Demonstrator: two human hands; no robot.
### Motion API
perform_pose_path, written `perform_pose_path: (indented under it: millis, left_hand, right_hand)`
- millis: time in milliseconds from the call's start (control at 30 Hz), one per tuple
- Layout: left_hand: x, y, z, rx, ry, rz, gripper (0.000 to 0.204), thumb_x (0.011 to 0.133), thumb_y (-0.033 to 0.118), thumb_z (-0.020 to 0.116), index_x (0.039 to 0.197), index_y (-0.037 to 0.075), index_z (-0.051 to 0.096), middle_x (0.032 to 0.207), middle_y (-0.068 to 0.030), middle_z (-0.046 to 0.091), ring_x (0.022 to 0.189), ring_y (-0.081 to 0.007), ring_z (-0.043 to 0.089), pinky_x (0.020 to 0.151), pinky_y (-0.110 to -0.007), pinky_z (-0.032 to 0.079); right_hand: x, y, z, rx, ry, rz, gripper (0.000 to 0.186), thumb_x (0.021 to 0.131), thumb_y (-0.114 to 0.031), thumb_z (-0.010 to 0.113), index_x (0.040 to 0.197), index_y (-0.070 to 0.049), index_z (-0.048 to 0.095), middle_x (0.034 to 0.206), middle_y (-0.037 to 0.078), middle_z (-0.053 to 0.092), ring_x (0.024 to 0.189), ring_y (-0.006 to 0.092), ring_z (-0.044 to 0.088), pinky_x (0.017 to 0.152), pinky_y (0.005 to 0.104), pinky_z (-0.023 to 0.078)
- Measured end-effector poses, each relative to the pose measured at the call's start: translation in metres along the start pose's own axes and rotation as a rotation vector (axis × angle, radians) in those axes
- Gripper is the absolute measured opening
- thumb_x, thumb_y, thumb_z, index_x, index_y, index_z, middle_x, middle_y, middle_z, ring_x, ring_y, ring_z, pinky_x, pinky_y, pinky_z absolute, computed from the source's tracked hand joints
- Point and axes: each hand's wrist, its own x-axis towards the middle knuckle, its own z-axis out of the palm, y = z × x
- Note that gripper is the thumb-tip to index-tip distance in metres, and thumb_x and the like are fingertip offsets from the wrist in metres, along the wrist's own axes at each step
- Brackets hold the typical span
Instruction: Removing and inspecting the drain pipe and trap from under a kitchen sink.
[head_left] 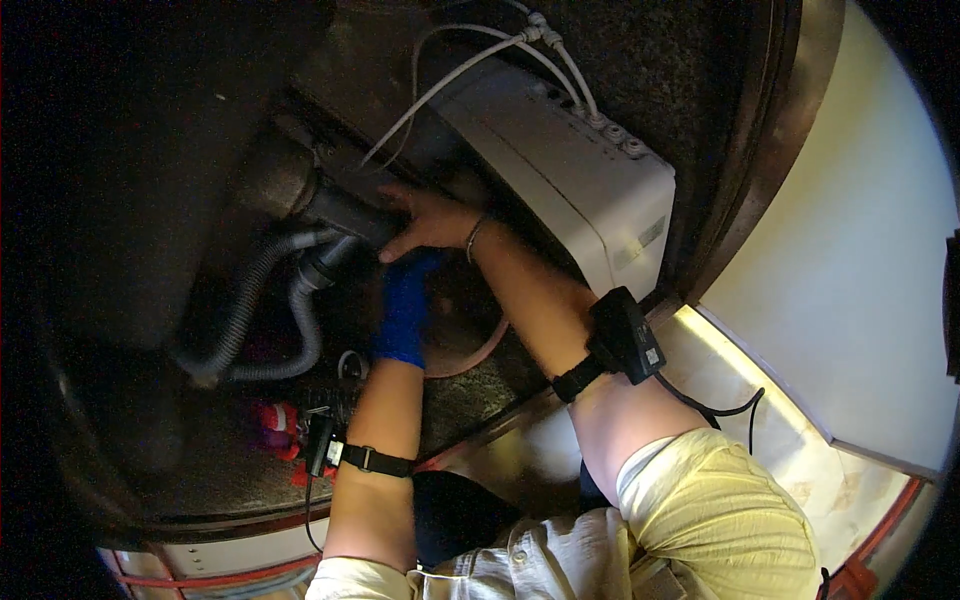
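Note:
Inside the dim cabinet, a drain fitting (pixel 275 175) leads into a dark grey pipe (pixel 345 212), with a corrugated grey hose (pixel 240 300) and a second, curved hose (pixel 305 320) branching below it. My bare right hand (pixel 420 220) wraps its fingers round the end of the pipe. My left hand (pixel 410 295), in a blue glove, reaches up just below the right one, against the pipe's lower end; its fingers are hidden and blurred. A white box unit (pixel 585 190) with several white tubes (pixel 450 75) stands to the right of my hands.
A pale cabinet door (pixel 860 250) stands at the right. The cabinet's front edge (pixel 500 420) runs beneath my arms. A pink hose (pixel 480 360) lies on the cabinet floor, and red objects (pixel 280 425) sit at the lower left.

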Motion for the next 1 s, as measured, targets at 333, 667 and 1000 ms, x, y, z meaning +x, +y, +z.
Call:
perform_pose_path:
  millis: [333, 667, 1000]
  left_hand:
    - [0.074, -0.110, -0.006, -0.025, -0.009, 0.248, 0.033, 0.089, 0.022, 0.039, 0.114, 0.003, 0.050, 0.112, -0.0134, 0.052, 0.100, -0.0239, 0.051, 0.083, -0.033, 0.041]
    - [0.064, -0.112, -0.017, -0.801, -0.035, -0.241, 0.033, 0.087, 0.021, 0.043, 0.113, 0.002, 0.050, 0.109, -0.0130, 0.053, 0.097, -0.0241, 0.052, 0.082, -0.033, 0.042]
    - [0.004, -0.008, 0.000, -0.192, -0.024, 0.147, 0.036, 0.074, 0.016, 0.061, 0.105, -0.002, 0.056, 0.106, -0.0117, 0.057, 0.098, -0.0219, 0.053, 0.084, -0.032, 0.041]
  right_hand:
    - [0.008, -0.007, 0.027, -0.195, 0.113, 0.009, 0.076, 0.056, -0.021, 0.074, 0.122, -0.001, 0.041, 0.103, 0.019, 0.058, 0.094, 0.0275, 0.057, 0.082, 0.0334, 0.045]
    - [0.004, -0.018, 0.032, -0.226, 0.254, 0.072, 0.084, 0.054, -0.023, 0.076, 0.125, -0.001, 0.037, 0.113, 0.023, 0.051, 0.105, 0.0318, 0.050, 0.089, 0.0351, 0.040]
    - [0.005, 0.008, 0.002, 0.270, -0.169, 0.081, 0.083, 0.059, -0.013, 0.074, 0.129, -0.001, 0.031, 0.129, 0.017, 0.039, 0.119, 0.0262, 0.036, 0.099, 0.0356, 0.028]
